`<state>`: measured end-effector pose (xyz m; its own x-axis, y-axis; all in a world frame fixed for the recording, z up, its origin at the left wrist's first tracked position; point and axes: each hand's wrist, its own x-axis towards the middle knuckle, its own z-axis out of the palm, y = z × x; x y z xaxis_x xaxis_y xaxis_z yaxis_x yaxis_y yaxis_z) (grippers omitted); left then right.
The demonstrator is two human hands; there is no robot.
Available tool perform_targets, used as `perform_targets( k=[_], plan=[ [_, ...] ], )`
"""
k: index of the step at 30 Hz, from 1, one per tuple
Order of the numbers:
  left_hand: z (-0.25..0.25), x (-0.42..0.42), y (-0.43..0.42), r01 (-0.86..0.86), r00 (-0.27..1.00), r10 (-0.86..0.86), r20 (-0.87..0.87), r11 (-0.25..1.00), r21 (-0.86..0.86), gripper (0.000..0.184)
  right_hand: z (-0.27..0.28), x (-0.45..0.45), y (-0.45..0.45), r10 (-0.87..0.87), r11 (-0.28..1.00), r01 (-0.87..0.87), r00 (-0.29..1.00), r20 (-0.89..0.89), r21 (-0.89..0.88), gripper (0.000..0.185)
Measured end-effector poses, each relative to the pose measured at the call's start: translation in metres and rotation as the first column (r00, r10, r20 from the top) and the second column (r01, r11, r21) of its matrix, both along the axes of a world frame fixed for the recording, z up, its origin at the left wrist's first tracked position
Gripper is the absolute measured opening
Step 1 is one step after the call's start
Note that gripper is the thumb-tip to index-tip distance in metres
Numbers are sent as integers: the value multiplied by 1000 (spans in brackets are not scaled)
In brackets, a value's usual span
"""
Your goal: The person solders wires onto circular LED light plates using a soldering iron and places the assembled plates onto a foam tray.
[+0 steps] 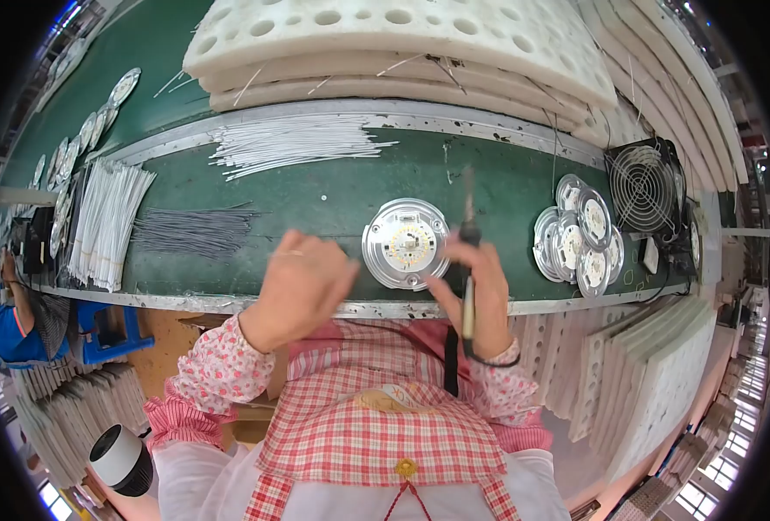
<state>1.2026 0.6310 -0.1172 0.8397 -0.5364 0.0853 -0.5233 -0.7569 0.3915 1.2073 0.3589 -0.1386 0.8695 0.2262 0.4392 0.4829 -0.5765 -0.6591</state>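
Beside the lamp [405,244], the right hand [487,291] has fingers round a soldering iron [469,236]; the left hand [302,285] curls, hold unclear.

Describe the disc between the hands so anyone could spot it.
Find the near edge of the green workbench. There, between the left hand and right hand, lies a shiny-rimmed disc with a pale centre. Unlike the discs clustered beside the fan, it lies alone.

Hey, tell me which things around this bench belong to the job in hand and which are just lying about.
Likely part of the job:
- round LED module
- soldering iron in the right hand
- white wires
- dark wires

Probably just nearby:
- grille-fronted fan
- blue stool
- black-and-white cylinder
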Motion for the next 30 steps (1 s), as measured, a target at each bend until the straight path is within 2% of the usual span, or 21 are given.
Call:
perform_targets(
  k=[2, 3, 4, 7, 8, 11, 14, 17, 20, 21, 23, 26, 29, 30],
  plan=[
    [6, 12, -8, -99, 991, 113, 68, 978, -182, 33, 16, 13, 6, 70, 991, -70, 998, -4, -117, 61],
    [8, 18, -15, -139, 981, 170, 95, 952, -274, 35, 15, 16, 5, 102, 986, -115, 989, -103, -123, 68],
    [6, 20, -25, -5, 994, 29, 105, 976, -219, 46, 14, 19, 5, 129, 980, -156, 971, -200, -127, 75],
    [0, 29, -27, -37, 998, 51, 47, 966, -257, 51, 25, 23, 6, 79, 993, -91, 985, -154, -79, 74],
    [2, 32, -28, -50, 998, 56, 13, 952, -303, 49, 25, 24, 7, 72, 997, -74, 987, -145, -12, 72],
    [1, 39, -32, -29, 1000, 26, -14, 954, -299, 46, 27, 23, 2, 50, 999, -46, 986, -161, 26, 72],
    [3, 42, -33, -30, 998, 9, -67, 946, -323, 44, 30, 19, -2, 20, 999, -12, 982, -188, 45, 59],
    [3, 48, -28, 46, 995, -72, -65, 940, -338, 40, 19, 19, -18, 76, 996, -80, 993, -89, -37, 49],
    [9, 71, -14, 17, 1000, -14, 12, 919, -393, 31, 24, 13, -30, 53, 993, -50, 998, 33, -107, 50],
    [8, 82, -14, -34, 994, 69, 85, 932, -362, 27, 22, 11, -36, 63, 992, -53, 994, 85, -115, 50],
    [-2, 105, -18, -145, 947, 224, 230, 937, -318, 19, 23, 1, -40, 26, 996, -22, 998, 54, -83, 45],
    [-20, 127, -15, -88, 934, 145, 326, 979, -184, 13, 32, -6, -39, 23, 988, -18, 999, 33, -152, 43],
    [-19, 129, -6, -72, 957, 137, 256, 966, -249, 12, 17, -8, -38, -29, 984, 50, 992, 121, -172, 43],
    [-16, 127, -5, -91, 946, 167, 279, 960, -264, 11, 19, -8, -37, -33, 984, 56, 991, 131, -171, 43]
  ],
)
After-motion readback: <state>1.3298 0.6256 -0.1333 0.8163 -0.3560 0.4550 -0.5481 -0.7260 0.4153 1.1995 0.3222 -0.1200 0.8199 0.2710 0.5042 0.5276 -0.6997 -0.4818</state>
